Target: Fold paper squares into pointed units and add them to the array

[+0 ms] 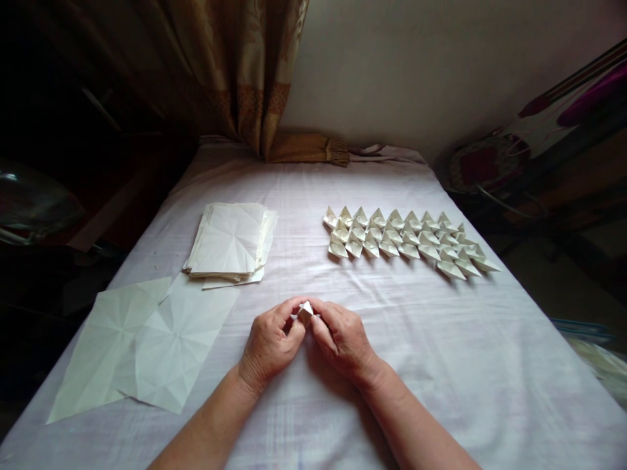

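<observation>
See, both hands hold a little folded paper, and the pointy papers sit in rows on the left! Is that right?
Not quite: the head view shows the pointy papers in rows on the right, not the left. The left hand and right hand do hold a little folded paper.

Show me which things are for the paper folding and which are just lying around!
Probably for folding:
- small folded paper
- stack of creased sheets
- loose creased sheets
- rows of folded pieces

Probably just around:
- curtain
- fringed brown cloth
- purple thing

left hand [272,338] + right hand [343,338]: pinching folded paper [306,314] | paper stack [228,238]: beyond, left
</observation>
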The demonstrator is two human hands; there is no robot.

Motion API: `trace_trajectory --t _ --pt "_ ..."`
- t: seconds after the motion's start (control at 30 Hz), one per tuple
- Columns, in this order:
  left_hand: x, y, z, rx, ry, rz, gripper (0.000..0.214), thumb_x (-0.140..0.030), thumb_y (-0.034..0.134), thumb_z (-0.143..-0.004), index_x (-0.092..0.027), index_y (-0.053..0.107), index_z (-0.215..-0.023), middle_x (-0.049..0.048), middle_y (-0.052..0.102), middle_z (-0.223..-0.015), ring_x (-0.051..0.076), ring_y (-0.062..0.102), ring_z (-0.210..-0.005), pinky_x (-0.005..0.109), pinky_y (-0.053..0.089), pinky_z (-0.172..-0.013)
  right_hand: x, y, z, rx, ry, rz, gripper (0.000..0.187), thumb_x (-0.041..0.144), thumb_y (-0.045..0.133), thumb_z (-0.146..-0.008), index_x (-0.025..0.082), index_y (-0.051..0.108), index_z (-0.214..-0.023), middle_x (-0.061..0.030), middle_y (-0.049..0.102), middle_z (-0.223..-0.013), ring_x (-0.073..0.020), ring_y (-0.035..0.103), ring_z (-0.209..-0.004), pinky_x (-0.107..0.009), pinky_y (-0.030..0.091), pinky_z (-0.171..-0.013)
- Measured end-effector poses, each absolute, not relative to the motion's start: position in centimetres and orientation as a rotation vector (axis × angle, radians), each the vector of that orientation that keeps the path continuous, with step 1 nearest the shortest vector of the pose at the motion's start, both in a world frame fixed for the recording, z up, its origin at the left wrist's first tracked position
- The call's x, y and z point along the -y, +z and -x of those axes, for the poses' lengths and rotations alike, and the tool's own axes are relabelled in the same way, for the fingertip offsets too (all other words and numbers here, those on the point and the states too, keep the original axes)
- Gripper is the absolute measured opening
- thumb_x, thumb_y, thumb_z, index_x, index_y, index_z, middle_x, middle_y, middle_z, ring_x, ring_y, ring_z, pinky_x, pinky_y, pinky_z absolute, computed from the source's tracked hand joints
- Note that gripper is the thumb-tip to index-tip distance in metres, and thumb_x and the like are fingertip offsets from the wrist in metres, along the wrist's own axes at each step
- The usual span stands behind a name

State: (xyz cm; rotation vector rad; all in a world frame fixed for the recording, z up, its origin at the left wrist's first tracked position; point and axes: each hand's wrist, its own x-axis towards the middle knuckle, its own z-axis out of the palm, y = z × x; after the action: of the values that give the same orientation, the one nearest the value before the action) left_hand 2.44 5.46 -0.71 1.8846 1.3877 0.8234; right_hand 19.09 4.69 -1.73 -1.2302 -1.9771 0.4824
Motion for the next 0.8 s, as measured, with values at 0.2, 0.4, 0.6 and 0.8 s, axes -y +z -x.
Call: trace_trajectory --t 0.2,0.4,0.6,0.8 --pt "-5.74 -1.08 -2.49 -1.374 0.898 -1.851 0.034 -0.016 0.048 -0.084 -0.023 0.067 -0.111 0.0018 0.075 -0.099 0.016 0.070 -0.087 0.024 0.054 -0.082 -4.63 -2.31 -18.99 1.970 0.381 1.211 0.033 0.013 0.043 -0.090 0.017 0.058 -0.120 -0.0098 0.074 -0.096 -0.0196 0.071 -0.081 -0.029 0.057 -0.072" --pt "-5.85 -1.29 -2.58 -1.391 0.975 -1.793 0.035 -0.012 0.048 -0.079 -0.021 0.070 -0.104 0.0016 0.075 -0.097 0.016 0.070 -0.086 0.025 0.055 -0.083 -4.65 -2.47 -18.61 1.830 0.388 1.231 0.025 0.011 0.044 -0.088 0.021 0.060 -0.104 -0.0040 0.072 -0.083 -0.0154 0.068 -0.069 -0.023 0.053 -0.066" --pt "-6.04 -1.19 -2.55 -1.356 0.992 -1.661 0.031 -0.014 0.049 -0.078 -0.020 0.072 -0.099 0.0012 0.076 -0.091 0.015 0.071 -0.080 0.024 0.056 -0.077 -4.78 -2.08 -18.72 1.824 0.377 1.169 0.026 0.005 0.044 -0.085 0.023 0.059 -0.096 -0.0018 0.070 -0.079 -0.0134 0.064 -0.067 -0.021 0.049 -0.062" --pt "-6.16 -1.11 -2.55 -1.287 1.032 -1.562 0.029 -0.017 0.050 -0.078 -0.019 0.074 -0.094 0.0033 0.077 -0.096 0.018 0.071 -0.088 0.027 0.056 -0.081 -4.87 -1.90 -18.88 1.818 0.378 1.133 0.030 0.003 0.042 -0.084 0.023 0.061 -0.094 -0.0026 0.068 -0.080 -0.0140 0.065 -0.072 -0.023 0.051 -0.067"
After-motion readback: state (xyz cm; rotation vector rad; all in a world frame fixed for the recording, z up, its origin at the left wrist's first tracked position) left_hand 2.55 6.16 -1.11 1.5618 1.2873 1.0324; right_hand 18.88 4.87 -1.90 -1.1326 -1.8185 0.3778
